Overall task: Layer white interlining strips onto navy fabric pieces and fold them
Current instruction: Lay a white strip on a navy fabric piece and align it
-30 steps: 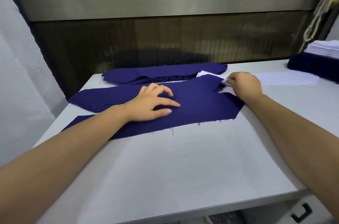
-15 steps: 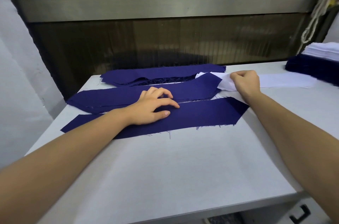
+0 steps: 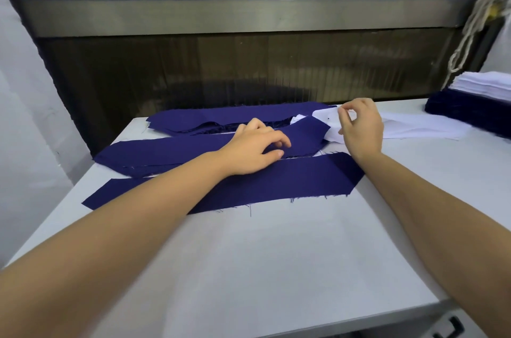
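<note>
Early yet: one navy piece (image 3: 276, 182) lies bare. Right hand (image 3: 362, 127) pinches a white strip (image 3: 324, 115); left hand (image 3: 254, 149) grip on the stack (image 3: 166, 153) unclear.

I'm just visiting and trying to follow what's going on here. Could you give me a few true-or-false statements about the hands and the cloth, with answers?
1. The right hand pinches a white interlining strip. True.
2. The left hand hovers clear of all cloth. False: it rests on the middle navy pile.
3. The nearest navy piece lies flat on the table. True.
4. The far-right stack is entirely white. False: white layers top navy ones.
</note>
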Available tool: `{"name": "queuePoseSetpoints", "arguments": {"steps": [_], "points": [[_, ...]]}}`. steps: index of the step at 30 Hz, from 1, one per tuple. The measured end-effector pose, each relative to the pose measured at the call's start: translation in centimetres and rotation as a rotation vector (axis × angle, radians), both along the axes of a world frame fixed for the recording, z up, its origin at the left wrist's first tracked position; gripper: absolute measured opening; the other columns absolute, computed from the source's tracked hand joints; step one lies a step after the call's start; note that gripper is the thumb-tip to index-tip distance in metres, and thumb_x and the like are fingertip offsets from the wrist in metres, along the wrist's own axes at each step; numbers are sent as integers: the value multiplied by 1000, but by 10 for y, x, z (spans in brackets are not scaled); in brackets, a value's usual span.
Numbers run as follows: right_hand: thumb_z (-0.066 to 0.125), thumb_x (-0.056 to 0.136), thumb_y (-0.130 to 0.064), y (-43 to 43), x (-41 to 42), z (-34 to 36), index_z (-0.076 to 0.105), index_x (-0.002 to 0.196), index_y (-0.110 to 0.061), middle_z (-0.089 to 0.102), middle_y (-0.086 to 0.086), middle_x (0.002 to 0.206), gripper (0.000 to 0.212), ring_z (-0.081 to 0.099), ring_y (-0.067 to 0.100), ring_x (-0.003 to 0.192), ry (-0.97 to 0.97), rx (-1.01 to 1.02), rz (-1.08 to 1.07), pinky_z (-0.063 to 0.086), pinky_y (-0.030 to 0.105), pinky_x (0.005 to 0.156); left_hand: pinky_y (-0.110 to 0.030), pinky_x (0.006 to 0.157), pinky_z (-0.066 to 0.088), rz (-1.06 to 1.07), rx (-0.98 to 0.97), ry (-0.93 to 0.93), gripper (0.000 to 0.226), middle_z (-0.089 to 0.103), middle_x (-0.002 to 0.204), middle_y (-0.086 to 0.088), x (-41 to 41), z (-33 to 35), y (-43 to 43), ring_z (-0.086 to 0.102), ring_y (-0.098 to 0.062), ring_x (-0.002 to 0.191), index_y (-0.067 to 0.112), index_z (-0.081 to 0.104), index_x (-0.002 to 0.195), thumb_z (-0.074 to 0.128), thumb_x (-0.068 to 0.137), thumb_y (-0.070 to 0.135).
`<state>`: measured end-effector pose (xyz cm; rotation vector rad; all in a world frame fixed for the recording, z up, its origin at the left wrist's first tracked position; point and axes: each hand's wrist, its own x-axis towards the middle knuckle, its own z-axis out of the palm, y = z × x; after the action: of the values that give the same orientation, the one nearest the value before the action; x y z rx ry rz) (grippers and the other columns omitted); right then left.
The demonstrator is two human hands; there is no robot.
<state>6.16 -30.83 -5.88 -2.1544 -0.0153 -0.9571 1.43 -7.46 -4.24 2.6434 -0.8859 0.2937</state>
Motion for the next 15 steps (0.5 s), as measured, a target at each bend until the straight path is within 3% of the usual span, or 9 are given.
{"name": "queuePoseSetpoints", "arguments": {"steps": [5, 9, 11, 13, 15], "points": [[44, 96, -12, 3, 0, -1, 55, 95, -9, 58, -1, 96, 11, 64, 23, 96, 62, 160, 225, 48, 37, 85, -31, 96, 24, 74, -135, 99, 27, 57, 103, 16, 14, 8, -34, 29, -9, 107, 28, 52, 123, 48, 96, 29], [48, 93, -6, 11, -3, 1, 56, 95, -10, 62, -2, 94, 9, 60, 10, 91, 88, 317, 385, 48, 26, 87, -34, 98, 31, 98, -316, 242, 31, 57, 96, 15, 18, 11, -53, 34, -15, 116, 26, 45, 129, 46, 97, 27], [48, 92, -4, 12, -4, 3, 57, 97, -10, 62, 1, 99, 11, 59, 12, 95, 96, 402, 429, 48, 25, 90, -34, 98, 34, 104, -411, 337, 34, 60, 101, 6, 20, 13, -60, 40, -19, 118, 28, 39, 132, 44, 98, 28], [47, 92, 0, 12, -6, 5, 57, 97, -10, 62, 6, 104, 15, 58, 14, 97, 92, 544, 468, 49, 26, 92, -30, 88, 38, 118, -471, 392, 37, 63, 107, -4, 21, 15, -68, 47, -19, 109, 31, 34, 135, 41, 99, 30], [45, 91, 3, 12, -8, 9, 57, 93, -12, 61, 8, 104, 19, 59, 16, 96, 85, 683, 520, 50, 26, 93, -27, 83, 36, 118, -525, 430, 39, 64, 107, -3, 20, 18, -74, 49, -15, 104, 34, 30, 139, 37, 100, 32]]}}
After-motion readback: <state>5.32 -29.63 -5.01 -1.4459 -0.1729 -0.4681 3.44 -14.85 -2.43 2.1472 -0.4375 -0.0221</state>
